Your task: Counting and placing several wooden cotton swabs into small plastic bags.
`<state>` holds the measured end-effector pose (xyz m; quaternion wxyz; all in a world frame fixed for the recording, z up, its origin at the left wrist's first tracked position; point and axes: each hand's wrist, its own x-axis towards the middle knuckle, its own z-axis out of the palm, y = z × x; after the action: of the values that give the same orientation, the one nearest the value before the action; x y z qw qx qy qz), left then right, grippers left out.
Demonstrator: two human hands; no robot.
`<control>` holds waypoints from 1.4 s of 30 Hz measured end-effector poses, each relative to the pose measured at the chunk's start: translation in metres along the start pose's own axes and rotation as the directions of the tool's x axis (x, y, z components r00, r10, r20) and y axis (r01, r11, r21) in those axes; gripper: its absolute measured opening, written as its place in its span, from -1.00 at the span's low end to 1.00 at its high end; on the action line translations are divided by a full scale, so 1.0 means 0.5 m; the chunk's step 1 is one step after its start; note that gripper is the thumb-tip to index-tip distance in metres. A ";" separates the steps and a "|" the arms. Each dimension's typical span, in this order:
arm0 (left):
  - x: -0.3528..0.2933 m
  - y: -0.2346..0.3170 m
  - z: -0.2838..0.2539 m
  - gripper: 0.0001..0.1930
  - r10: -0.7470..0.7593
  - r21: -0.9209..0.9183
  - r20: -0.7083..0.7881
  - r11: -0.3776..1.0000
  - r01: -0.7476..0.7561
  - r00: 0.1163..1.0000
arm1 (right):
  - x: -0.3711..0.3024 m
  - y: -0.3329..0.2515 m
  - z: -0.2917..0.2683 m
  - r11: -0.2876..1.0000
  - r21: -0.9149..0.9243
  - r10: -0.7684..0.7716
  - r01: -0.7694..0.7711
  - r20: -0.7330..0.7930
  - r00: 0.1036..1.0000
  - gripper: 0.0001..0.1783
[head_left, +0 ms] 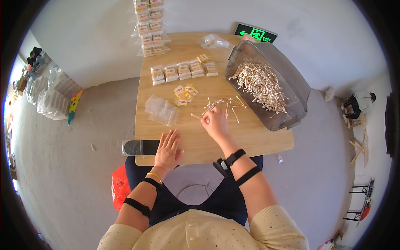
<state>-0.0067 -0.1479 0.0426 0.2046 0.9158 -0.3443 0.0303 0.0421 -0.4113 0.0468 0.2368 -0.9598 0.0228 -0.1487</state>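
My right hand (pixel 215 124) is over the middle of the wooden table, its fingers pinched together on cotton swabs. Around its fingertips lies a small loose spread of cotton swabs (pixel 227 109); the fingers partly hide how many are held. At the front left edge, my left hand (pixel 168 150) rests flat with fingers stretched out, holding nothing. It touches the end of a flat black strip (pixel 143 147) in clear film. Clear plastic bags (pixel 161 110) lie beyond this hand. Small yellow and white cards (pixel 184 94) sit in a loose pile behind them.
A grey plastic bin (pixel 296 89) heaped with cotton swabs (pixel 260 85) stands at the table's right. Packed swab bags (pixel 183 70) form a row at the back. More packs (pixel 150 27) hang on the wall, near a green exit sign (pixel 256 33). A red bag (pixel 120 187) is below left.
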 end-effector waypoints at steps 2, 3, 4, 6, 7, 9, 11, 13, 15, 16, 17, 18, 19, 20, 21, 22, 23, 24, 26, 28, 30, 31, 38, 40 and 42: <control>-0.002 0.000 0.001 -0.36 -0.005 -0.010 -0.007 1.000 0.005 1.000 | -0.044 -0.014 -0.003 0.998 0.045 0.048 -0.053 0.097 0.994 -0.86; 0.000 0.003 0.001 -0.35 -0.007 -0.022 -0.009 1.000 0.007 1.000 | -0.059 -0.012 -0.004 0.996 0.064 0.056 -0.063 0.109 0.993 -0.86; 0.002 0.007 0.000 -0.33 -0.011 -0.033 -0.012 0.999 0.010 1.000 | -0.071 -0.010 -0.003 0.994 0.083 0.061 -0.072 0.122 0.991 -0.87; 0.003 0.015 0.005 -0.29 0.061 -0.015 0.011 0.998 -0.061 0.998 | -0.090 -0.010 -0.004 0.990 0.123 0.047 -0.065 0.143 0.989 -0.87; 0.004 0.018 0.005 -0.27 0.095 -0.006 0.022 0.995 -0.095 0.995 | -0.096 -0.012 -0.005 0.988 0.143 0.027 -0.049 0.151 0.988 -0.87; 0.022 0.054 0.004 -0.24 0.172 0.023 0.085 0.984 -0.174 0.981 | -0.111 -0.008 -0.008 0.985 0.170 -0.003 -0.024 0.152 0.988 -0.86; 0.035 0.082 0.015 -0.23 0.202 0.036 0.119 0.977 -0.208 0.972 | -0.124 0.005 -0.010 0.982 0.187 -0.031 0.004 0.141 0.990 -0.84; 0.045 0.090 0.037 -0.22 0.188 0.046 0.121 0.980 -0.194 0.975 | -0.123 0.020 -0.015 0.969 0.247 -0.005 -0.017 0.088 0.996 -0.81; 0.045 0.094 0.046 -0.24 0.180 -0.011 0.089 0.984 -0.180 0.980 | -0.114 0.038 -0.023 0.958 0.275 0.074 -0.085 0.051 0.996 -0.78; 0.046 0.096 0.047 -0.25 0.179 -0.016 0.085 0.984 -0.178 0.980 | -0.099 0.048 -0.027 0.951 0.274 0.137 -0.143 0.039 0.990 -0.76; 0.047 0.098 0.049 -0.25 0.177 -0.021 0.080 0.984 -0.175 0.981 | -0.083 0.056 -0.028 0.941 0.274 0.199 -0.199 0.028 0.980 -0.75; 0.046 0.095 0.052 -0.26 0.172 -0.034 0.063 0.985 -0.170 0.983 | -0.067 0.046 -0.027 0.954 0.193 0.232 -0.230 0.010 0.973 -0.71; 0.044 0.093 0.060 -0.26 0.166 -0.045 0.045 0.985 -0.164 0.985 | -0.054 0.033 -0.023 0.962 0.128 0.244 -0.241 -0.005 0.970 -0.71; 0.042 0.090 0.067 -0.27 0.159 -0.055 0.027 0.986 -0.157 0.987 | -0.042 0.017 -0.019 0.966 0.063 0.253 -0.252 -0.021 0.967 -0.70; 0.041 0.091 0.071 -0.26 0.167 -0.044 0.028 0.985 -0.166 0.986 | -0.034 0.011 -0.012 0.965 -0.004 0.263 -0.263 -0.040 0.964 -0.70; 0.039 0.093 0.075 -0.26 0.175 -0.032 0.028 0.984 -0.174 0.984 | -0.028 0.005 -0.005 0.960 -0.025 0.277 -0.279 -0.063 0.959 -0.70; 0.036 0.092 0.077 -0.25 0.183 -0.020 0.029 0.983 -0.182 0.983 | -0.023 -0.002 0.001 0.954 -0.045 0.290 -0.295 -0.087 0.953 -0.71; 0.035 0.095 0.077 -0.25 0.188 -0.029 0.030 0.982 -0.187 0.982 | -0.023 0.007 0.012 0.947 -0.072 0.305 -0.314 -0.111 0.946 -0.71; 0.036 0.102 0.077 -0.25 0.202 -0.047 0.030 0.979 -0.200 0.979 | -0.033 0.035 0.022 0.952 -0.043 0.296 -0.304 -0.133 0.946 -0.76; 0.029 0.100 0.068 -0.26 0.198 -0.060 0.028 0.979 -0.196 0.980 | -0.051 0.048 0.023 0.953 0.012 0.302 -0.303 -0.125 0.945 -0.80; 0.025 0.103 0.061 -0.26 0.195 -0.083 0.024 0.978 -0.192 0.981 | -0.078 0.060 0.015 0.940 0.086 0.337 -0.329 -0.101 0.936 -0.83; 0.025 0.106 0.057 -0.27 0.191 -0.099 0.021 0.977 -0.188 0.981 | -0.093 0.064 0.010 0.959 0.091 0.277 -0.268 -0.100 0.956 -0.85; 0.047 0.117 0.045 -0.24 0.182 0.052 0.095 0.981 -0.187 0.979 | -0.152 0.010 -0.020 0.984 0.174 0.019 -0.024 0.030 0.999 -0.87; 0.049 0.115 0.049 -0.22 0.168 0.044 0.115 0.984 -0.174 0.979 | -0.149 0.002 -0.024 0.973 0.229 -0.029 0.014 0.060 0.998 -0.86; 0.052 0.116 0.055 -0.21 0.161 0.047 0.126 0.985 -0.168 0.979 | -0.125 0.027 -0.011 0.937 0.346 0.047 -0.056 0.033 0.998 -0.85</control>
<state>-0.0265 -0.2145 0.0431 0.1534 0.8898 -0.4298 0.0011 -0.0190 -0.4185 0.0281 0.4062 -0.9039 0.0185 -0.1325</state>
